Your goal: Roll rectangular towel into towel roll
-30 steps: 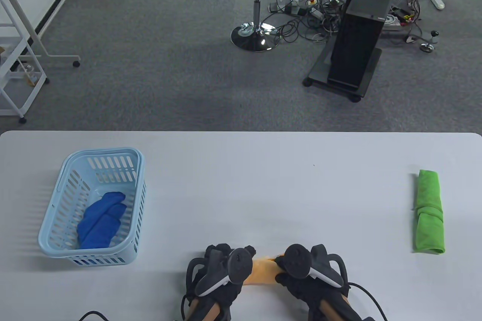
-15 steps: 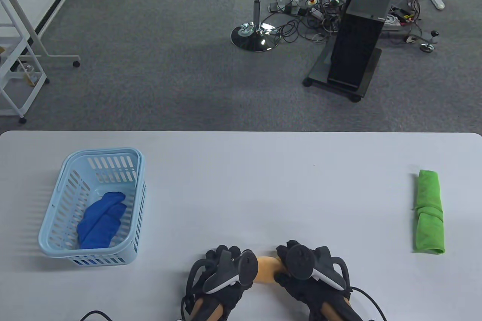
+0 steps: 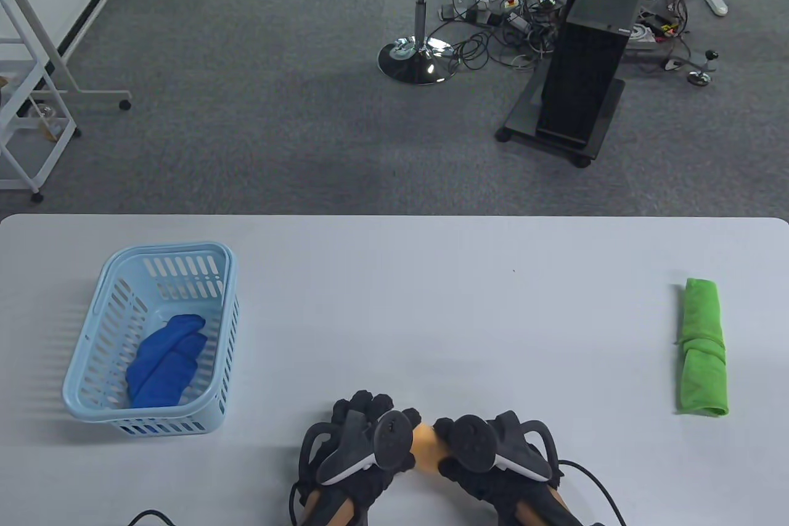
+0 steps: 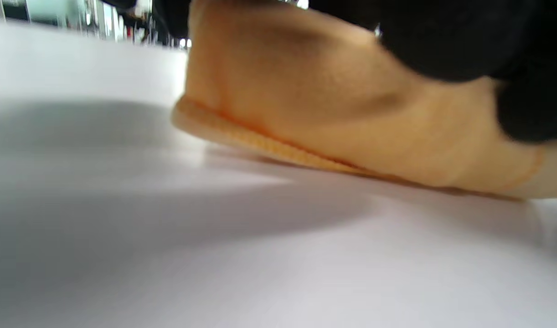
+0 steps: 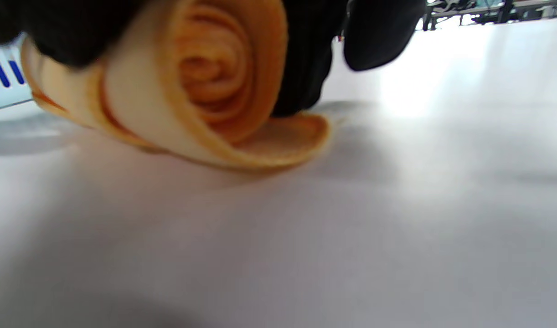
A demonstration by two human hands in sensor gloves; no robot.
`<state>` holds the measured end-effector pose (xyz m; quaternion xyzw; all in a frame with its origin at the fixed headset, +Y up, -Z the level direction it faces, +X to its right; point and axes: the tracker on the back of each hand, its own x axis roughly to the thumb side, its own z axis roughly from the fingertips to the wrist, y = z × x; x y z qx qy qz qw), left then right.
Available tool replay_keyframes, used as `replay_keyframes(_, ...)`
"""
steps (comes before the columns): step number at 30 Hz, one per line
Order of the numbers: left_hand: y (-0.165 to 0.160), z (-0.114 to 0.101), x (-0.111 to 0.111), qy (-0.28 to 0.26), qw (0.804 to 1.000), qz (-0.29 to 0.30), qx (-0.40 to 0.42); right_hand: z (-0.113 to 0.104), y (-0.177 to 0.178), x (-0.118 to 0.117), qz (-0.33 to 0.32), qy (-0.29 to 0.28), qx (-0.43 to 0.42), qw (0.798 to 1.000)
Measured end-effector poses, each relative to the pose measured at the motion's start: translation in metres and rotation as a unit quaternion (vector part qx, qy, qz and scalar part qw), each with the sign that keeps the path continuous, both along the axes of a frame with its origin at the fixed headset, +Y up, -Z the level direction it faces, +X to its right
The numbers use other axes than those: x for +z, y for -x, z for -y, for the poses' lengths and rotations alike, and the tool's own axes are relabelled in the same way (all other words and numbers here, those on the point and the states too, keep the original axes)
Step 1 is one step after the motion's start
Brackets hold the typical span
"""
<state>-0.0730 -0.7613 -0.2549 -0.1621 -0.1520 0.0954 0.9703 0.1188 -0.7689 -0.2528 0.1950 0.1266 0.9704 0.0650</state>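
Nearby, basket [image 3: 98, 365] (blue cloth [image 3: 165, 359] inside), green roll [image 3: 703, 347] far right.

Black-gloved fingers [image 4: 442, 41] press on an orange towel roll [image 4: 333, 118] lying on the white table [image 4: 214, 255].

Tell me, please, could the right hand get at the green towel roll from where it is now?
Probably yes: bare table lies between the right hand and the green towel roll, but it grips the orange towel.

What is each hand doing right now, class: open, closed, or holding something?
Left hand: fingers curled over the orange towel, gripping it.
Right hand: also curled round the orange towel's rolled end, holding it.
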Motion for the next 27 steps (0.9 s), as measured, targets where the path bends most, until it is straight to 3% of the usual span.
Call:
replay_keyframes(5, 0.016, 0.002, -0.007, 0.054, 0.997, -0.049, -0.016, -0.009, 0.011, 0.007, -0.016, 0.027, -0.034, 0.999)
replay_keyframes(9, 0.028, 0.0, -0.009, 0.057, 0.997, -0.056, -0.011, -0.021, 0.017, 0.016, -0.026, -0.013, -0.034, 0.999)
replay_keyframes(12, 0.034, 0.0, -0.011, 0.055, 0.996, -0.063, -0.003, -0.028, 0.02, 0.022, -0.062, -0.024, -0.079, 0.995)
replay_keyframes(15, 0.037, 0.001, -0.012, 0.039, 0.997, -0.065, 0.005, -0.024, 0.03, 0.027, -0.106, 0.072, -0.125, 0.984)
replay_keyframes(17, 0.036, 0.003, -0.012, 0.028, 0.998, -0.057, 0.014, -0.01, 0.039, 0.031, -0.115, 0.129, -0.082, 0.982)
replay_keyframes(21, 0.036, -0.008, -0.01, -0.024, 0.998, -0.061, 0.016, 0.003, 0.051, 0.035, -0.118, 0.056, 0.044, 0.99)
replay_keyframes(23, 0.04, -0.021, -0.007, -0.066, 0.994, -0.077, 0.044, 0.002, 0.052, 0.033, -0.093, 0.03, 0.055, 0.994)
replay_keyframes(27, 0.052, -0.042, 0.001, -0.126, 0.982, -0.105, 0.092, 0.001, 0.039, 0.019, -0.018, 0.032, 0.052, 0.998)
